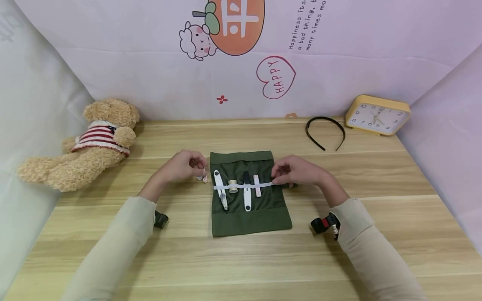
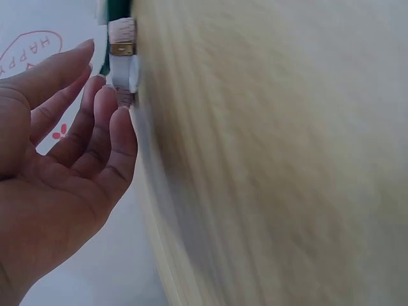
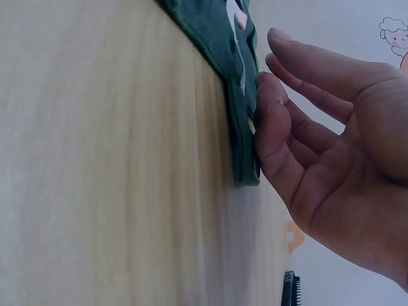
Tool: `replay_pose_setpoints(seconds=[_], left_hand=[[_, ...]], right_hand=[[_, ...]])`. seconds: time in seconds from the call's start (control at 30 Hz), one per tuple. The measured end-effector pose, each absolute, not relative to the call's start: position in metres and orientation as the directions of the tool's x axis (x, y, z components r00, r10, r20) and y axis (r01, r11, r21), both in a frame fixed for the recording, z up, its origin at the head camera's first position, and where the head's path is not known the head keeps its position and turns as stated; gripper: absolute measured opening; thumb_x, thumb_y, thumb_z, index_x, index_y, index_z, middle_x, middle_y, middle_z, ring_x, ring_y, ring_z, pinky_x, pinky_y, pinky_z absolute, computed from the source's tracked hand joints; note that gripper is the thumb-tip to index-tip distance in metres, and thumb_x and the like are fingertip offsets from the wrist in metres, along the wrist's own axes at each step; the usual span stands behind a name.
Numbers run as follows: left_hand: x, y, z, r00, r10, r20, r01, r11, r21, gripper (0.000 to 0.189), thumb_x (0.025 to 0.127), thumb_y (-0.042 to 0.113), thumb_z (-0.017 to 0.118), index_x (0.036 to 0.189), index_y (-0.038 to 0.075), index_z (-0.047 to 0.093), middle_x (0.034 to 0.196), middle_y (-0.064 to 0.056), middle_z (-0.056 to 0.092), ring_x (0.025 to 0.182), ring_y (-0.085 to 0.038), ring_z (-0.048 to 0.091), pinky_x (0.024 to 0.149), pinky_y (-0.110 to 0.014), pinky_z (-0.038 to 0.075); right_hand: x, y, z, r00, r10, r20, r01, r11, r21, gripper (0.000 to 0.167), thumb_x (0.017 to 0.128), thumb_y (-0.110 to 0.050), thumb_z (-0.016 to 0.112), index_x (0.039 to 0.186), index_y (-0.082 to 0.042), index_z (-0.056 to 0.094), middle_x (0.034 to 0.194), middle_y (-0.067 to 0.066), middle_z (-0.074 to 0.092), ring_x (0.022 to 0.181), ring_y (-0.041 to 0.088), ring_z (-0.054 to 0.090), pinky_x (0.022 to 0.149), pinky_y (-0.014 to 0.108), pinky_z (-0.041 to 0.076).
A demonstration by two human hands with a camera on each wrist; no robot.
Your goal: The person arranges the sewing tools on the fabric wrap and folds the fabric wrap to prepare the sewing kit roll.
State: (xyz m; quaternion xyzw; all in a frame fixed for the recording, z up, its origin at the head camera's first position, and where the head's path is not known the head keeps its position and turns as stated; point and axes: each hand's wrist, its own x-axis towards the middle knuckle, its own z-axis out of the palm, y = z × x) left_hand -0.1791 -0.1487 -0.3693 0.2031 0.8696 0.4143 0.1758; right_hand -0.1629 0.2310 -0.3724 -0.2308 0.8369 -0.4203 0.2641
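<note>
Pouch (image 1: 252, 222) is dark green and spread flat mid-table (image 1: 233, 267), with a white elastic (image 1: 266, 184) across it holding two slim tools (image 1: 247, 200), a little spool (image 1: 233, 187) and a pinkish strip (image 1: 257, 186). My right hand (image 1: 301, 169) is slack, fingertips up against the pouch's right edge. My left hand (image 1: 180, 166) is loose too, fingers gently bent just off the left edge, a small pale thing (image 1: 205, 179) right by the fingertips. Further out: black headband (image 1: 326, 118) near the table's far edge, yellow clock (image 1: 378, 116) in its far right corner, teddy (image 1: 98, 144) towards the far left one.
</note>
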Motion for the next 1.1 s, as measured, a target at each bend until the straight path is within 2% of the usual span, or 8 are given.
replay_pose_setpoints(seconds=[0.23, 0.47, 0.7, 0.93, 1.1], left_hand=[[-0.1755, -0.1514, -0.3713, -0.843, 0.513, -0.161, 0.201, 0.578, 0.791, 0.018, 0.083, 0.001, 0.081, 0.097, -0.001, 0.07, 0.089, -0.008, 0.066, 0.085, -0.024, 0.06, 0.079, -0.036, 0.051], [-0.1744, -0.1545, -0.3715, -0.842, 0.508, -0.182, 0.19, 0.594, 0.782, 0.018, 0.084, 0.003, 0.082, 0.097, 0.001, 0.069, 0.089, -0.008, 0.067, 0.084, -0.023, 0.06, 0.075, -0.033, 0.05], [-0.1742, -0.1584, -0.3703, -0.824, 0.535, -0.185, 0.197, 0.577, 0.793, 0.025, 0.081, 0.001, 0.084, 0.099, -0.003, 0.067, 0.091, -0.013, 0.066, 0.086, -0.023, 0.058, 0.077, -0.031, 0.049], [-0.1744, -0.1566, -0.3713, -0.845, 0.484, -0.227, 0.183, 0.661, 0.727, 0.027, 0.084, 0.004, 0.082, 0.105, -0.001, 0.065, 0.092, -0.008, 0.062, 0.086, -0.021, 0.057, 0.078, -0.032, 0.049], [-0.1755, -0.1537, -0.3713, -0.844, 0.489, -0.218, 0.226, 0.694, 0.684, 0.022, 0.086, 0.009, 0.082, 0.1, 0.001, 0.067, 0.088, -0.005, 0.062, 0.084, -0.021, 0.056, 0.078, -0.035, 0.047]], right_hand=[[-0.1614, 0.2311, -0.3723, -0.753, -0.606, -0.257, -0.151, 0.538, -0.829, 0.011, 0.092, -0.009, 0.075, 0.098, -0.002, 0.07, 0.082, 0.008, 0.064, 0.073, 0.021, 0.056, 0.058, 0.032, 0.051], [-0.1609, 0.2274, -0.372, -0.748, -0.602, -0.278, -0.146, 0.559, -0.816, 0.008, 0.093, -0.007, 0.074, 0.098, -0.002, 0.07, 0.082, 0.007, 0.065, 0.074, 0.02, 0.057, 0.059, 0.031, 0.05], [-0.1612, 0.226, -0.3701, -0.744, -0.605, -0.284, -0.151, 0.566, -0.81, 0.009, 0.093, -0.006, 0.073, 0.098, 0.0, 0.069, 0.082, 0.007, 0.065, 0.074, 0.018, 0.057, 0.059, 0.031, 0.05], [-0.1632, 0.2247, -0.372, -0.743, -0.603, -0.291, -0.149, 0.573, -0.806, 0.01, 0.091, -0.003, 0.074, 0.099, 0.001, 0.069, 0.083, 0.008, 0.064, 0.074, 0.019, 0.056, 0.058, 0.029, 0.048], [-0.1632, 0.224, -0.3727, -0.745, -0.599, -0.292, -0.146, 0.574, -0.805, 0.009, 0.091, -0.003, 0.075, 0.098, 0.0, 0.07, 0.083, 0.007, 0.064, 0.074, 0.018, 0.057, 0.058, 0.028, 0.048]])
